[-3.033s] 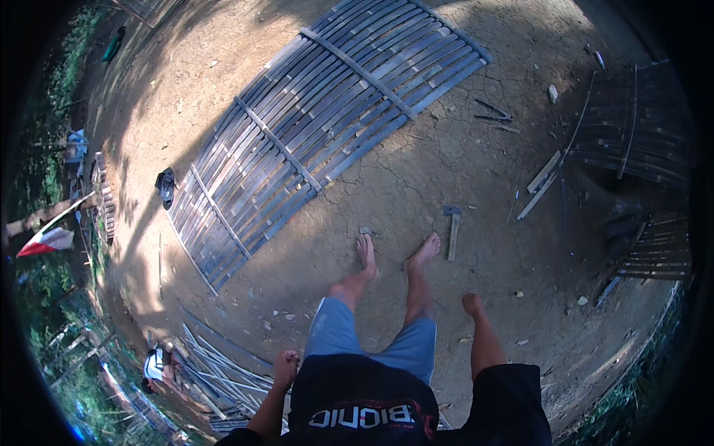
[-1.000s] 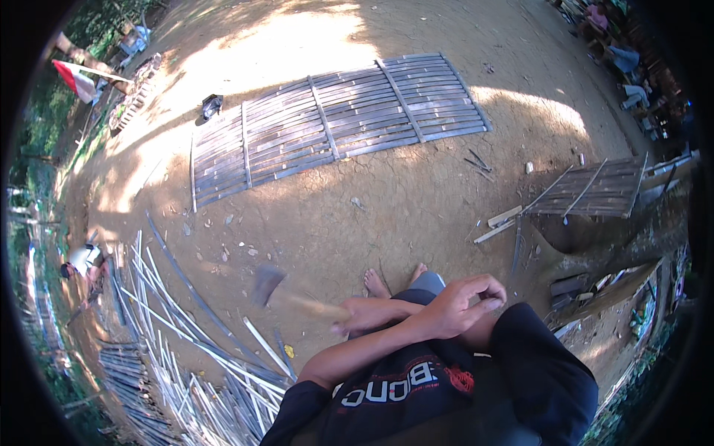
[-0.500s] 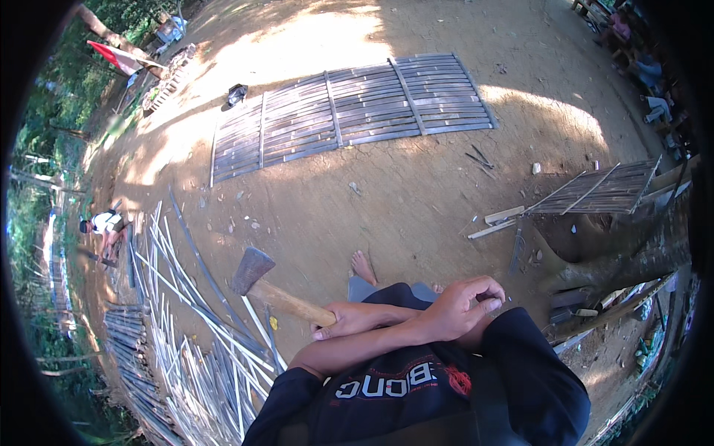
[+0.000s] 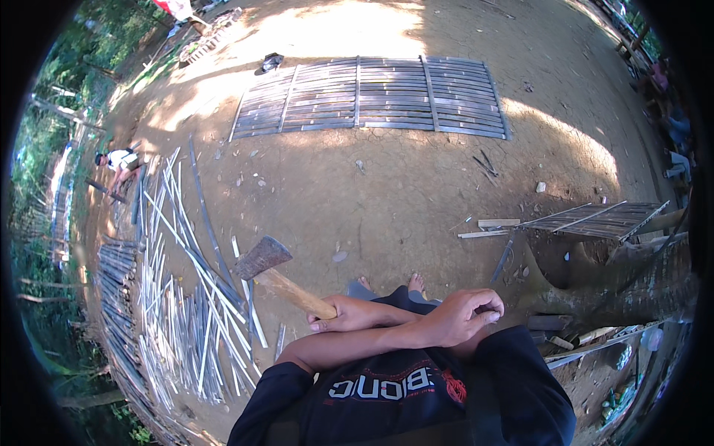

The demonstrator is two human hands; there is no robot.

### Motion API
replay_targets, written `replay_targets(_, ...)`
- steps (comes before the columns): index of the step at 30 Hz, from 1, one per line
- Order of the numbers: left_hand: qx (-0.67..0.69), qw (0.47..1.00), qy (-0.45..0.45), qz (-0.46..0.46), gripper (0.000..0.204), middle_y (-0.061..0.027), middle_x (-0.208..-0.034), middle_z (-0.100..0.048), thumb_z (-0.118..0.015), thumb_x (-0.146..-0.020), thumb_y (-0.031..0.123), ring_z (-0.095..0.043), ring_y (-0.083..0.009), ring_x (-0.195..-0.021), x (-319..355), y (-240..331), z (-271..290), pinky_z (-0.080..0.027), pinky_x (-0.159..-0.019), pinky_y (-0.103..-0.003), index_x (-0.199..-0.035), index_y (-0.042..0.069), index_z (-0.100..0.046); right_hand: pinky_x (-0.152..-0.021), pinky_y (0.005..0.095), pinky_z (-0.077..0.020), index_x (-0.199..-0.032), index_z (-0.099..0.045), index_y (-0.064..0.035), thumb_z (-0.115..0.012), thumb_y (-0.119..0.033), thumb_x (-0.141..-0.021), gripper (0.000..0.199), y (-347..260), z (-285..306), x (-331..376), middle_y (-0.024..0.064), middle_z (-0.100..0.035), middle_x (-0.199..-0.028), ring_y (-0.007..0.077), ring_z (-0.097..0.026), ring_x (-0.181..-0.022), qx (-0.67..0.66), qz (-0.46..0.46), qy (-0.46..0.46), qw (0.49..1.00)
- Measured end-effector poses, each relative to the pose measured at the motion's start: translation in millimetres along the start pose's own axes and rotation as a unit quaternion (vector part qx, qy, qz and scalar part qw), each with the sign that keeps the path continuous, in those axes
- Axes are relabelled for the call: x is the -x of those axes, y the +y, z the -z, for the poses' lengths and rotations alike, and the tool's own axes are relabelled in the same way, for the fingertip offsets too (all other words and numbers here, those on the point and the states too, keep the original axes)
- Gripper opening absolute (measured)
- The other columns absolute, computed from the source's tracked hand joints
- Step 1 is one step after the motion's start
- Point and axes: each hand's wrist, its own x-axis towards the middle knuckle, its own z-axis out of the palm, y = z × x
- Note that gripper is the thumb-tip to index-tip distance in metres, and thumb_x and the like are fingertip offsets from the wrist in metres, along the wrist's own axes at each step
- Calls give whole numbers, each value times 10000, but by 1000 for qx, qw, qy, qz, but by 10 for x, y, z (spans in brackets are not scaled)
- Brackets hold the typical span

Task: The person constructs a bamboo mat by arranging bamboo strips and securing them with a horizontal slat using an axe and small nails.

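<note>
My arms are crossed in front of my chest. My right hand sits on the left side of the view, closed around the wooden handle of a hatchet. Its dark metal head points up and to the left, above the ground. My left hand lies on the right side over my right arm, fingers curled, with nothing visible in it. My bare feet stand on the dirt just beyond my hands.
A large woven bamboo panel lies flat on the dirt ahead. Several long split bamboo strips are heaped at my left. A smaller slatted panel and a tree trunk are at right. A person crouches far left.
Three seconds ago my arms hung down empty; now they are crossed with the hatchet in my right hand. The view has swung left toward the strip pile, and the hatchet head sits higher.
</note>
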Motion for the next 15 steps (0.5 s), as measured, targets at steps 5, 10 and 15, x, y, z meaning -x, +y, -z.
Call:
replay_targets(5, 11, 998, 2, 61, 106, -103, -958, -668, -586, -968, 61, -640, -195, -914, 97, 70, -13, -486, -836, -327, -1040, -13, -612, -790, 271, -454, -1016, -578, -46, -647, -269, -985, 236, 134, -172, 3, -15, -597, -889, 69, -533, -867, 1, -25, -32, 999)
replay_targets(10, 8, 996, 52, 66, 101, -95, -937, -672, -590, -967, 57, -647, -187, -891, 205, 72, -38, -494, -816, -326, -1038, -11, -613, -791, 275, -462, -1017, -589, -45, -645, -260, -985, 225, 155, -326, -6, 3, -625, -903, 82, -556, -870, 18, -58, -58, 996)
replay_targets(15, -12, 996, 69, 54, 94, -85, -924, -672, -588, -968, 49, -648, -173, -882, 280, 114, -20, -499, -800, -317, -1038, -8, -613, -796, 274, -464, -1029, -593, -40, -646, -248, -982, 220, 161, -407, -10, 14, -636, -908, 92, -567, -875, 59, -60, -63, 994)
